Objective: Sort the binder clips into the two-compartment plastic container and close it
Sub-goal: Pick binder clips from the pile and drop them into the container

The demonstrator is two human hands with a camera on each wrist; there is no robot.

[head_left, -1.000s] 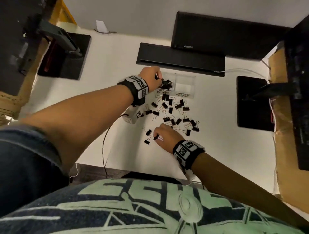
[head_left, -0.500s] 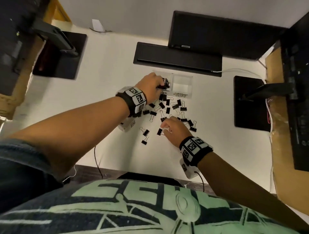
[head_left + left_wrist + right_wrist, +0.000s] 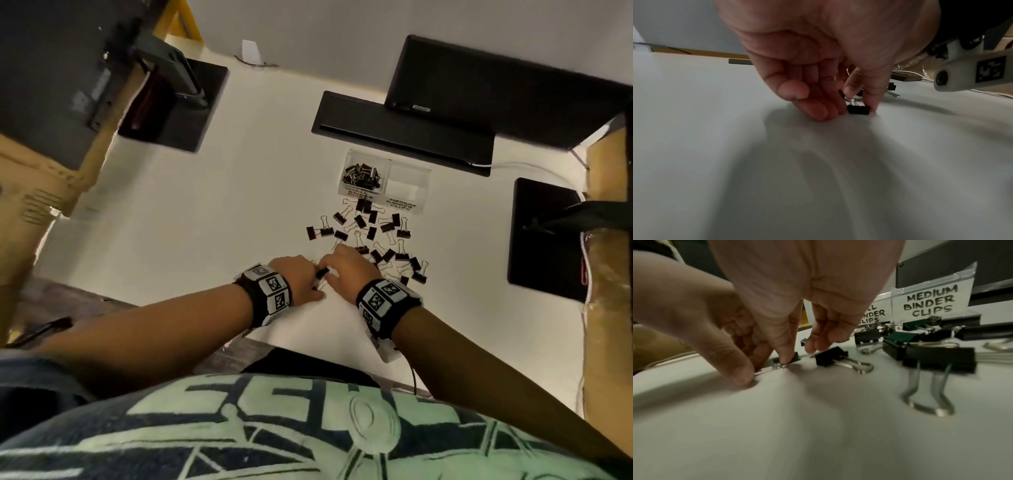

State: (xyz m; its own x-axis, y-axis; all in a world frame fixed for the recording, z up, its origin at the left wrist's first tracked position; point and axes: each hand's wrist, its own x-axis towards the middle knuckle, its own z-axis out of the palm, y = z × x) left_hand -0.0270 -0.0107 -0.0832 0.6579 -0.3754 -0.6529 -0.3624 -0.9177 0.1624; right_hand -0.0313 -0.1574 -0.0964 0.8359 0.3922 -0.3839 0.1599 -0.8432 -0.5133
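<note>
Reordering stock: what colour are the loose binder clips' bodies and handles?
Binder clips: black bodies with silver wire handles, clearest in the right wrist view.

I sit at a white worktop (image 3: 212,219) that runs back to a plain grey wall (image 3: 325,37). Black monitor bases (image 3: 404,132) stand along the far side. The light is dim and warm, and dark floor (image 3: 68,301) shows at the near edge.

Black binder clips (image 3: 371,236), silver handles; white table (image 3: 260,192); clear container (image 3: 387,181), black lettering.
</note>
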